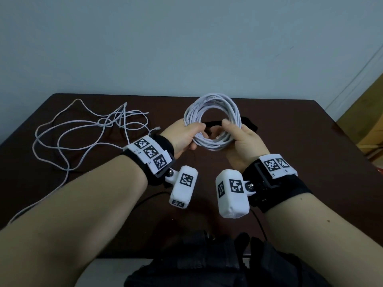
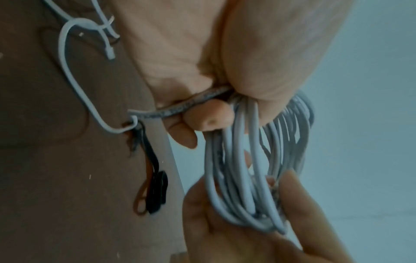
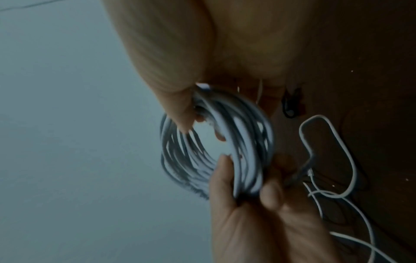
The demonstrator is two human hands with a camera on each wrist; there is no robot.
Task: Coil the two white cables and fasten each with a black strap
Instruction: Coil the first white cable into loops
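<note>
A coiled white cable [image 1: 213,112] is held upright above the dark brown table [image 1: 310,162], between both hands. My left hand [image 1: 196,134] grips its left side, thumb on top. My right hand [image 1: 230,131] grips its right side. In the left wrist view my left hand [image 2: 216,113] clamps the strands of the coil [image 2: 245,169], with one cable end sticking out leftward. In the blurred right wrist view my right hand [image 3: 200,122] pinches the coil [image 3: 247,142]. A black strap [image 1: 248,123] lies on the table behind the coil. The second white cable [image 1: 83,131] sprawls loose at the left.
The loose cable [image 2: 74,80] trails off the table's left front edge. The black strap [image 2: 157,186] lies folded near the back edge. A pale wall rises behind the table. Dark fabric [image 1: 207,266] sits below the front edge. A cardboard box [image 1: 369,112] stands at the right.
</note>
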